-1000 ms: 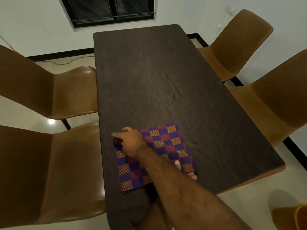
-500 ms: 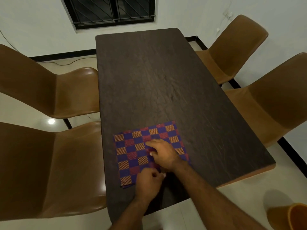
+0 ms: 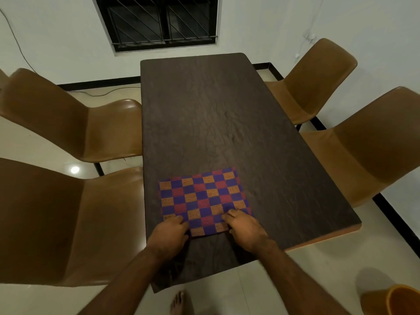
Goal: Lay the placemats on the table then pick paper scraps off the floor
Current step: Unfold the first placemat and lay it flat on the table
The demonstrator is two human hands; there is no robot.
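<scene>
The checkered placemat (image 3: 202,198) is laid flat on the near left part of the dark table (image 3: 216,110), its near corners being pinched by the curled left hand (image 3: 169,235) and right hand (image 3: 246,230).

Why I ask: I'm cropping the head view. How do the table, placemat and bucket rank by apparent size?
1. table
2. placemat
3. bucket, though the frame edge cuts it off, so its full size is unsure.
</scene>
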